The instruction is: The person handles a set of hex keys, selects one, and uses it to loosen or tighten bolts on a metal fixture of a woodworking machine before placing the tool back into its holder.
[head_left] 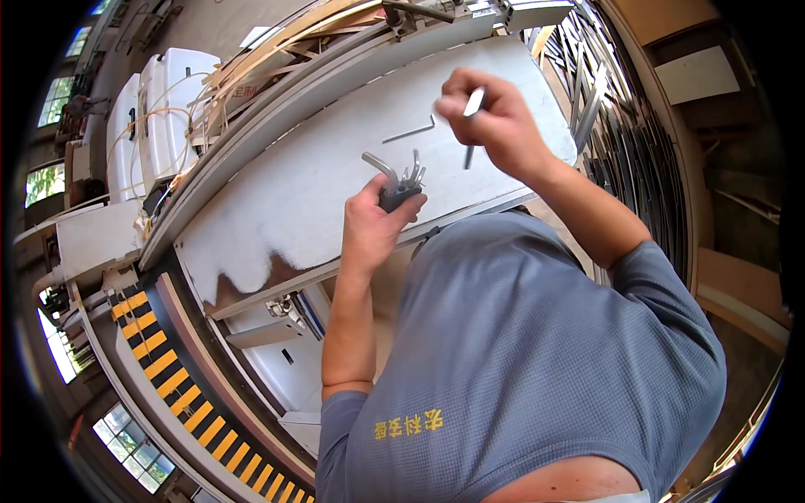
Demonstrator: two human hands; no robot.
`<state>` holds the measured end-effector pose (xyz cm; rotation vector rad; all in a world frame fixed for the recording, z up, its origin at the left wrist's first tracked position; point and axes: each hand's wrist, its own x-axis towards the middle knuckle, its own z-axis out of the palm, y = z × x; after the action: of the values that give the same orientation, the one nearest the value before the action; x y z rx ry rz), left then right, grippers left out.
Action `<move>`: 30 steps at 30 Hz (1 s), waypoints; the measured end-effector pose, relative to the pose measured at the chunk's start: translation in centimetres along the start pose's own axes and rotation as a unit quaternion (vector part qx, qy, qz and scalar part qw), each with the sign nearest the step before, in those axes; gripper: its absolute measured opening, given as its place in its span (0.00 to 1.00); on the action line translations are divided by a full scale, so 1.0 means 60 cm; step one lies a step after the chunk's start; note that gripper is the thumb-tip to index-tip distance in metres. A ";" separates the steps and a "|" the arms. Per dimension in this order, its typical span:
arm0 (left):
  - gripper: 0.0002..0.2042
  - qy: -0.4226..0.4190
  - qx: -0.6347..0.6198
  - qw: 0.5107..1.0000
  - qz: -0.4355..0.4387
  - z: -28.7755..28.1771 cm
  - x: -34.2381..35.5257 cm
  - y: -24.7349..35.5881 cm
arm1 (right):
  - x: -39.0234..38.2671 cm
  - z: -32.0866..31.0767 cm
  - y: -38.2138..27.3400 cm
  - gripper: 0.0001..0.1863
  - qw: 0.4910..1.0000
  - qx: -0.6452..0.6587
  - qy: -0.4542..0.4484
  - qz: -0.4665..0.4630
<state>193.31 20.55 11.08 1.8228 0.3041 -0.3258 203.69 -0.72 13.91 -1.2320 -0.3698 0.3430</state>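
Over the white table, my left hand is closed round a dark hex key holder. Several silver hex keys of different sizes stick up out of it. My right hand, raised to the right and a little blurred, grips another hex key; one end shows above the fingers and the other points down below them. Between the two hands, a thin L-shaped hex key lies loose on the table, touched by neither hand.
A metal rail borders the table's far side, with wood strips piled behind it. Long dark and metallic strips are stacked at the right. White machine housings stand at the far left, and a yellow-and-black striped edge curves along the lower left.
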 end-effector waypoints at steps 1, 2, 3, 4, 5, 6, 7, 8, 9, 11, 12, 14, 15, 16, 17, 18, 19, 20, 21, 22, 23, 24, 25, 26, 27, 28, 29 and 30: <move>0.12 -0.015 -0.026 1.000 -0.004 0.000 0.001 -0.001 | 0.001 -0.004 -0.018 0.16 0.988 0.148 -0.004 -0.036; 0.12 -0.029 -0.052 0.998 -0.007 0.000 0.001 -0.001 | 0.001 0.005 -0.042 0.18 0.972 0.225 -0.029 -0.067; 0.12 -0.031 -0.051 0.998 -0.008 0.000 0.003 -0.002 | 0.001 0.008 -0.053 0.17 0.964 0.250 -0.045 -0.084; 0.12 -0.053 -0.051 0.997 -0.021 0.000 0.004 -0.003 | 0.002 0.018 -0.056 0.17 0.962 0.254 -0.051 -0.082; 0.12 -0.075 -0.050 0.995 -0.034 0.001 0.004 -0.004 | 0.006 0.031 -0.057 0.17 0.961 0.259 -0.057 -0.080; 0.12 -0.077 -0.049 0.995 -0.033 0.003 0.004 0.000 | 0.008 0.041 -0.051 0.17 0.960 0.266 -0.060 -0.063; 0.12 -0.084 -0.046 0.995 -0.037 0.007 0.002 0.006 | 0.012 0.043 -0.042 0.17 0.961 0.262 -0.071 -0.046; 0.11 -0.091 -0.043 0.994 -0.041 0.010 0.000 0.012 | 0.012 0.038 -0.031 0.17 0.966 0.242 -0.087 -0.041; 0.11 -0.089 -0.043 0.994 -0.041 0.011 -0.003 0.018 | 0.013 0.036 -0.023 0.17 0.969 0.223 -0.105 -0.034; 0.11 -0.101 -0.020 0.994 -0.029 0.013 -0.007 0.027 | 0.012 0.038 -0.020 0.17 0.965 0.238 -0.104 -0.023; 0.11 -0.100 -0.021 0.994 -0.028 0.014 -0.008 0.028 | 0.012 0.039 -0.017 0.17 0.963 0.252 -0.099 -0.013; 0.10 -0.110 0.006 0.994 -0.001 0.016 -0.009 0.028 | 0.013 0.041 -0.008 0.18 0.960 0.265 -0.094 -0.003; 0.10 -0.110 0.006 0.994 0.000 0.018 -0.009 0.026 | 0.016 0.041 -0.002 0.16 0.948 0.299 -0.107 0.021; 0.10 -0.102 -0.004 0.995 -0.012 0.021 -0.009 0.023 | 0.019 0.043 -0.001 0.14 0.935 0.331 -0.119 0.046; 0.09 -0.094 -0.015 0.995 -0.024 0.023 -0.009 0.019 | 0.018 0.047 -0.004 0.14 0.935 0.331 -0.119 0.045; 0.09 -0.094 -0.015 0.995 -0.024 0.024 -0.009 0.018 | 0.016 0.055 -0.013 0.10 0.971 0.229 -0.065 0.026; 0.09 -0.074 -0.016 0.997 -0.032 0.024 -0.010 0.017 | 0.014 0.059 -0.019 0.08 0.992 0.123 -0.010 0.007; 0.08 -0.053 -0.017 0.998 -0.039 0.024 -0.010 0.015 | 0.013 0.044 -0.003 0.15 0.998 -0.041 -0.009 -0.052; 0.08 -0.052 -0.018 0.998 -0.039 0.025 -0.011 0.012 | 0.013 0.038 0.003 0.15 0.998 -0.041 -0.010 -0.052; 0.09 -0.035 -0.046 0.998 -0.027 0.024 -0.010 0.008 | 0.014 0.034 0.008 0.20 0.953 -0.252 -0.035 -0.166; 0.10 -0.018 -0.073 0.997 -0.016 0.023 -0.010 0.005 | 0.013 0.031 0.009 0.25 0.850 -0.448 -0.058 -0.271; 0.10 -0.023 -0.051 0.998 0.002 0.018 -0.006 0.005 | 0.011 0.027 0.008 0.30 0.800 -0.506 -0.144 -0.289; 0.08 -0.010 -0.048 0.998 0.044 0.016 0.000 0.000 | 0.011 0.026 0.019 0.33 0.788 -0.503 -0.237 -0.263; 0.07 -0.008 -0.044 0.998 0.049 0.012 -0.001 -0.006 | 0.006 0.028 0.030 0.36 0.788 -0.485 -0.273 -0.265; 0.07 -0.008 -0.041 0.998 0.055 0.008 0.001 -0.011 | 0.002 0.030 0.034 0.39 0.785 -0.467 -0.307 -0.268; 0.07 -0.005 -0.041 0.998 0.056 0.006 0.000 -0.018 | -0.003 0.035 0.032 0.40 0.785 -0.457 -0.299 -0.293; 0.06 0.027 -0.045 0.997 0.055 0.003 -0.002 -0.026 | -0.001 0.032 0.032 0.40 0.783 -0.456 -0.302 -0.295; 0.06 0.056 -0.050 0.996 0.053 0.002 -0.003 -0.032 | -0.001 0.023 0.033 0.36 0.836 -0.401 -0.277 -0.253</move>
<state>192.42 20.94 9.41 1.7548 0.2961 -0.1324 202.89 0.97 12.42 -1.7674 -1.4267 0.0581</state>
